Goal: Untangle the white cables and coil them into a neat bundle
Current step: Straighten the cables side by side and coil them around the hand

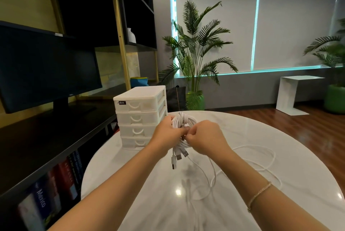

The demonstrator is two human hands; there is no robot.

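Up close, curled fingertips [188,136] of right hand [206,138] pinching white cables [180,123] at the middle of the coil; left hand [169,133] wrapped round the same coil from the other side, fingers clenched on it. Coil held in the air above round white table [280,137], glossy and marble-like. Three USB plugs [179,157] dangling below the hands, metal-tipped. Loose cable [261,167], thin and smooth, trailing from the bundle in slack loops across the tabletop to the right. One thin gold bracelet [259,194] on the right wrist. Just behind the hands, one white plastic drawer unit [140,116], boxy, four drawers with curved handles. One dark monitor [46,73] at left; two leafy palms [196,53] by the grey blinds.
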